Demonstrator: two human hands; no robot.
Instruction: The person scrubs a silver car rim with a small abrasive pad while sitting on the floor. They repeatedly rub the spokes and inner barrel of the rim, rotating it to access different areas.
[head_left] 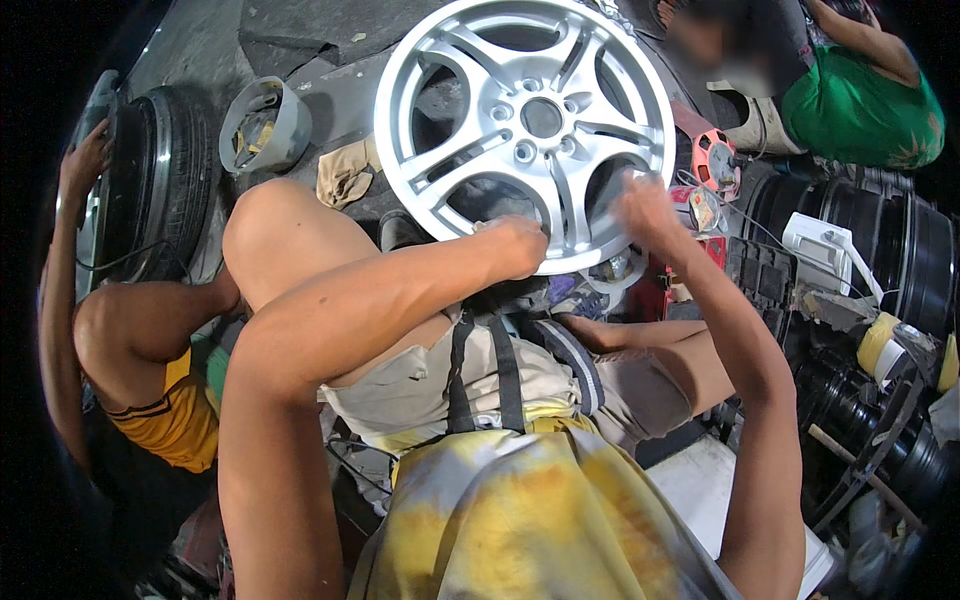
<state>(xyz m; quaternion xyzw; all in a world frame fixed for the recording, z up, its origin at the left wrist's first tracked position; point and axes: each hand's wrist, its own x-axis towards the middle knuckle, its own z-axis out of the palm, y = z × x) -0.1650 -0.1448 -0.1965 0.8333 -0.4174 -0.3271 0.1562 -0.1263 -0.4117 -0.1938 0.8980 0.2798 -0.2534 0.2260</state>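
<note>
A silver alloy wheel (487, 137) with paired spokes and several bolt holes around its centre bore leans in front of me, face up toward me. My left hand (516, 246) is closed at its near edge, fingers curled over the rim and partly hidden. My right hand (648, 212) is at the near right part of the rim, smeared by motion. Its fingers do not show clearly, and I cannot make out whether it holds anything.
A whitish bucket (285, 130) and a tan cloth (345, 175) lie left of the wheel. A person beside a tire (180, 170) is at far left; another in green (860, 105) sits far right. Dark wheels (845, 215), a red tool case (690, 265) and a white container (818, 250) crowd my right.
</note>
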